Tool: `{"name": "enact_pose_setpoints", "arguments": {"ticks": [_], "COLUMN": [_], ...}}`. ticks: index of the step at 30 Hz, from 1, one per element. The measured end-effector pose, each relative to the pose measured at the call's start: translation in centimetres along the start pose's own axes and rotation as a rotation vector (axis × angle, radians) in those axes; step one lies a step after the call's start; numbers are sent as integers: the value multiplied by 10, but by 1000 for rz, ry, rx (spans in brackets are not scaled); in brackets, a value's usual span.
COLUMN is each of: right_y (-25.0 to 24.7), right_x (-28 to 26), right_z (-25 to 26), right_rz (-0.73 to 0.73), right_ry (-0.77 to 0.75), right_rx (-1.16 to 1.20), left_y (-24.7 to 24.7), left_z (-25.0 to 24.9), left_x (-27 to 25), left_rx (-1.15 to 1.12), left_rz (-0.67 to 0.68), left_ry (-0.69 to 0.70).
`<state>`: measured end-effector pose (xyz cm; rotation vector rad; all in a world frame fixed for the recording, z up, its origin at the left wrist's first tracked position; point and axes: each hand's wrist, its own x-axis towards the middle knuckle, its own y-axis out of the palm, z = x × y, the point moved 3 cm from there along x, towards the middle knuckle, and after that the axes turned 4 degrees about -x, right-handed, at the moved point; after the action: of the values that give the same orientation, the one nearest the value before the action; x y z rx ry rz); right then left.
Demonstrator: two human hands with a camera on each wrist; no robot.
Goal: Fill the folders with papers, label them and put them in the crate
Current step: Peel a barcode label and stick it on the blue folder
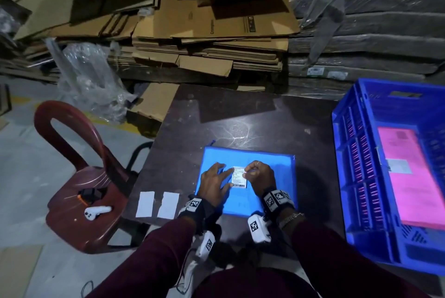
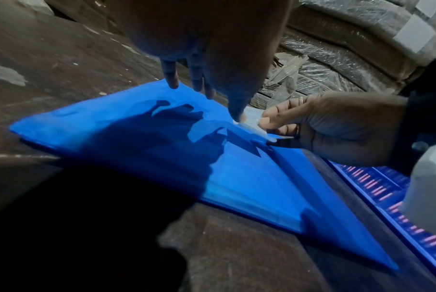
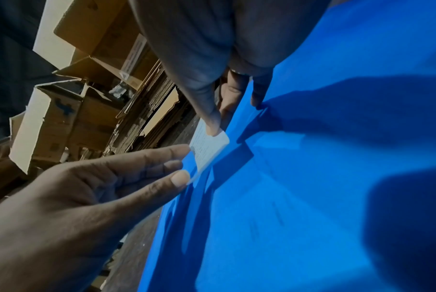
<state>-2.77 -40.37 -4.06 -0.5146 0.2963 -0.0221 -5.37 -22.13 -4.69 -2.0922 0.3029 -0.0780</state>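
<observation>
A blue folder (image 1: 269, 191) lies flat on the dark table (image 1: 240, 117) in front of me. On its middle sits a white printed label (image 1: 239, 178) with a barcode. My left hand (image 1: 226, 177) rests on the folder, with straight fingers touching the label's left edge. My right hand (image 1: 248, 172) has curled fingers and pinches the label's right side. In the right wrist view the label (image 3: 206, 150) stands slightly lifted off the folder (image 3: 311, 197), with the right thumb on top of it. A pink labelled folder (image 1: 409, 177) lies in the blue crate (image 1: 356, 153) at the right.
Two white paper slips (image 1: 145, 204) (image 1: 168, 205) lie on the table's near left corner. A red-brown plastic chair (image 1: 79, 177) stands left of the table with a white controller (image 1: 96, 212) on its seat. Stacks of flattened cardboard (image 1: 204, 40) and wrapped bundles (image 1: 373, 33) fill the back.
</observation>
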Motion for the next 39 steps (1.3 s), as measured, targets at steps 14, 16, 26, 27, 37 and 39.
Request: {"name": "enact_pose_setpoints", "arguments": {"ticks": [14,16,26,27,37,39], "right_y": [11,13,19,20,26,25], "right_x": [0,-4,-12,-12,-11,-11], "right_z": [-23,-25,-28,-27,-28,-28], "right_rz": [-58,-75,-164,-181,-205,-196], "right_ry": [-149,-175,-152,-138,-66,-71], "right_rx": [-57,-19,118,128,127,113], "left_y": [10,12,14,13,15,15], "left_z": [1,1,-6,-6,-2,-2], "left_x": [8,5,-3,-2,3,4], "left_rx": [144,138,211,239,208,196], "left_rz": [144,123,4,1,103,112], "left_ry": [-96,-86,-2,5,25,13]}}
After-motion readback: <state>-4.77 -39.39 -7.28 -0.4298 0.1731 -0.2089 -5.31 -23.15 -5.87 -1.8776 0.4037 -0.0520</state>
